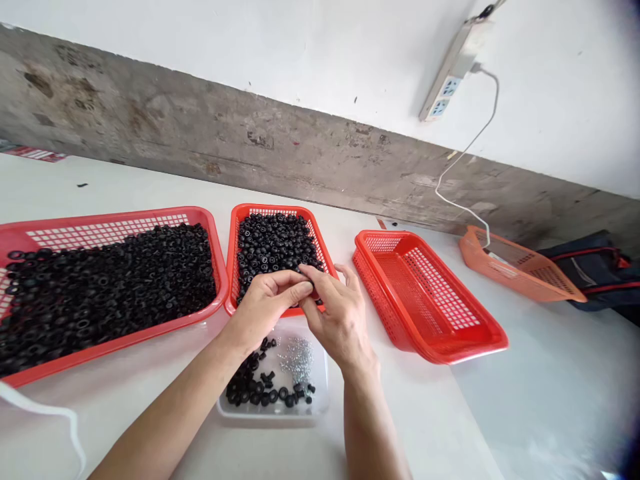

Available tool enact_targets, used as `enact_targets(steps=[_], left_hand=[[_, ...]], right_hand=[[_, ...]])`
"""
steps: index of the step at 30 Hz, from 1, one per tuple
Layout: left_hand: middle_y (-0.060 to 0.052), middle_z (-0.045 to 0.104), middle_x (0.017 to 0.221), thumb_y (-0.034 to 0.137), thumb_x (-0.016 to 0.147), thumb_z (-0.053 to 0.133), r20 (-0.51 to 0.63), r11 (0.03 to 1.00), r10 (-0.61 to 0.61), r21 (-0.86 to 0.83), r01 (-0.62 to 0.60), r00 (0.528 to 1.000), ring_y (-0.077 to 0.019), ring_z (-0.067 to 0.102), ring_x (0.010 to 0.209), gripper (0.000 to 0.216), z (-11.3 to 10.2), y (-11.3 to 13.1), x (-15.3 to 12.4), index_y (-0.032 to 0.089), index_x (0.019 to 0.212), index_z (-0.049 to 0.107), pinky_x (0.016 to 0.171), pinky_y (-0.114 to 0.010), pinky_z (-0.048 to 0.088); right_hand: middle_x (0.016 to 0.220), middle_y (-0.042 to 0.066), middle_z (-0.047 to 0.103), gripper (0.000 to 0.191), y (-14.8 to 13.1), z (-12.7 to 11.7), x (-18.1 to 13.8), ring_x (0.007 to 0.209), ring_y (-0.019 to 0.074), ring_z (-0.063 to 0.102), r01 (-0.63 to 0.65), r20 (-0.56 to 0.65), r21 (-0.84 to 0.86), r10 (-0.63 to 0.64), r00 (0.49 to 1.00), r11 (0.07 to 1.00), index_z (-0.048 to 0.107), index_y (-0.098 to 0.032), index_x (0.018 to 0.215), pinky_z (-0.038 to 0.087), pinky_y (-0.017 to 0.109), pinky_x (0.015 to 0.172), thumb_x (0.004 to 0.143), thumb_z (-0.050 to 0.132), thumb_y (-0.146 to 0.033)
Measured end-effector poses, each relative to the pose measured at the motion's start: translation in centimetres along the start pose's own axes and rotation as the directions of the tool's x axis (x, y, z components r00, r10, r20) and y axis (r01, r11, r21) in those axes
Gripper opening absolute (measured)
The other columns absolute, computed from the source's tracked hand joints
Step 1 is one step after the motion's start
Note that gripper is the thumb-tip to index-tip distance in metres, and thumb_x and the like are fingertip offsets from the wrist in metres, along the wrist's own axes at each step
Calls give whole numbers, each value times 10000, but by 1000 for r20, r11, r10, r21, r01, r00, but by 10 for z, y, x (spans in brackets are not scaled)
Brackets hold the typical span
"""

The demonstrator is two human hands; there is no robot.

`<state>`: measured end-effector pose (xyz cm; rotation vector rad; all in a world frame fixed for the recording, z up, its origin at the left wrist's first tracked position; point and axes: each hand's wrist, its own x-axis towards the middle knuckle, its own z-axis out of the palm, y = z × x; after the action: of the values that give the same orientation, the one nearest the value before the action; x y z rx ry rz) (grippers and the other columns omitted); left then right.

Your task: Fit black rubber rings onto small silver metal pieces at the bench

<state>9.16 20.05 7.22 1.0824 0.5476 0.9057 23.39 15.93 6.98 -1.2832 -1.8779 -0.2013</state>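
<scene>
My left hand and my right hand meet fingertip to fingertip over the near edge of a small red basket full of black rubber rings. Both hands pinch together on a small black part that is mostly hidden between the fingers. Directly below them a clear plastic tray holds several black rings and a heap of small silver screws.
A large red basket heaped with black rings lies at the left. Stacked empty red baskets sit to the right, an orange basket and a dark bag beyond. A power strip with a white cable hangs on the wall.
</scene>
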Motion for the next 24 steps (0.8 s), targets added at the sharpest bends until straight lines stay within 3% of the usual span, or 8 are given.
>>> enact_targets(steps=[10,13,15,16,18,19,21,24], left_hand=[[-48,741,910,458,889,686,-263,993,118,55,-107,958,-137,634,804,293,-2,-2,2,202,1006,767,705,-223,468],[-47,734,906,466,906,660,-486,966,223,-7,-259,845,-116,620,758,295,-4,1,2,194,981,747,669,-210,452],[-38,723,880,432,897,678,-572,935,258,-56,-351,778,-104,607,728,256,-6,4,3,190,951,743,663,-205,452],[-34,717,864,409,889,690,-600,920,265,-77,-384,755,-101,603,717,231,-7,5,3,189,938,743,661,-204,454],[-29,706,834,364,875,708,-635,895,274,-106,-433,723,-101,601,705,186,-9,8,2,185,913,741,653,-203,459],[-29,701,821,345,871,709,-645,885,279,-114,-451,711,-104,602,706,167,-9,10,2,183,900,739,648,-202,460],[-30,689,793,314,876,696,-658,870,288,-124,-477,696,-111,605,715,141,-9,14,0,178,874,731,637,-201,461],[-24,644,730,269,902,639,-654,856,309,-127,-502,691,-112,576,679,147,-6,22,-6,170,815,703,599,-200,445]], right_hand=[[1218,51,730,264,12,-39,1,1207,236,651,-164,156,326,118,981,931,706,-301,1159,444,447,1077,898,724,-269],[1191,57,739,269,22,-69,6,1073,212,713,-155,498,677,-293,816,719,749,-280,1111,534,382,983,869,754,-396],[1017,12,787,250,24,-75,9,907,175,755,-113,466,843,-608,643,526,758,-287,1095,516,375,1011,873,749,-401],[959,-2,794,238,23,-73,9,858,167,759,-131,450,862,-618,645,490,763,-296,1086,522,370,999,876,744,-407],[939,-1,796,226,16,-58,8,848,176,756,-223,465,789,-319,826,572,773,-313,1071,555,358,935,874,743,-418],[960,7,793,196,13,-48,6,871,185,749,-322,402,685,30,915,653,780,-317,1056,570,360,902,889,725,-404],[1002,27,788,231,7,-28,3,923,207,739,-441,110,531,457,883,724,781,-299,1059,567,390,926,833,784,-347],[1018,46,783,199,3,-11,1,892,206,740,-462,-32,582,586,810,670,785,-264,1022,593,384,866,835,773,-333]])
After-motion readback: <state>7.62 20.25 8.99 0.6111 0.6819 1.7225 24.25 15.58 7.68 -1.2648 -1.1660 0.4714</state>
